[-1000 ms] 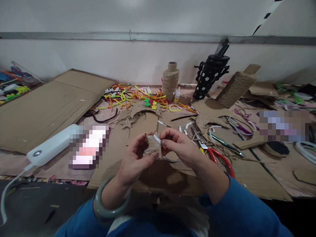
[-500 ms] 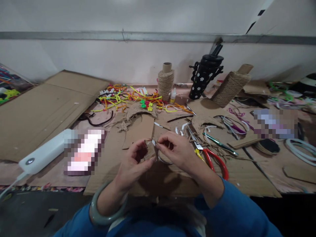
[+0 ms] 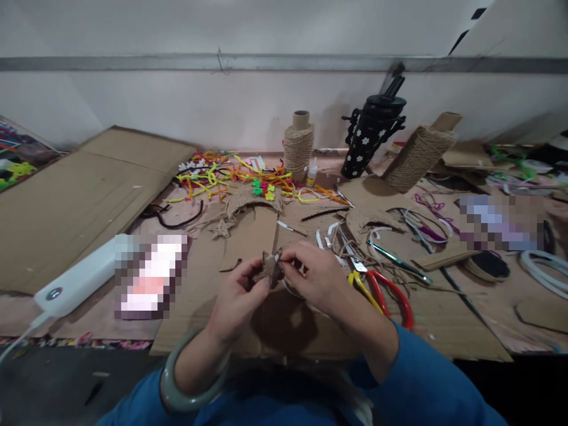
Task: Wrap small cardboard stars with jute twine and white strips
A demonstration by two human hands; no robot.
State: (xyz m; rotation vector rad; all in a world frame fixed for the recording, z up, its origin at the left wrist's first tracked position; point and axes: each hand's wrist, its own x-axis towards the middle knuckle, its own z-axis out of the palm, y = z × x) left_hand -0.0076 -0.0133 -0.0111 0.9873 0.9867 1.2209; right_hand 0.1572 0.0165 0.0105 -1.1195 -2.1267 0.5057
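While the left hand (image 3: 242,296) pinches a small brown piece (image 3: 268,266) above the cardboard sheet (image 3: 195,325), the right hand (image 3: 317,269) grips a white strip (image 3: 277,258) at its edge. Compared with a second ago, the piece is turned and less strip shows, suggesting the strip is being worked against it. Farther back, a small bottle (image 3: 312,173), contents unclear, stands beside a twine spool (image 3: 297,148); to their right, a leaning black flowered holder (image 3: 370,139) contains dark-handled tools (image 3: 394,87).
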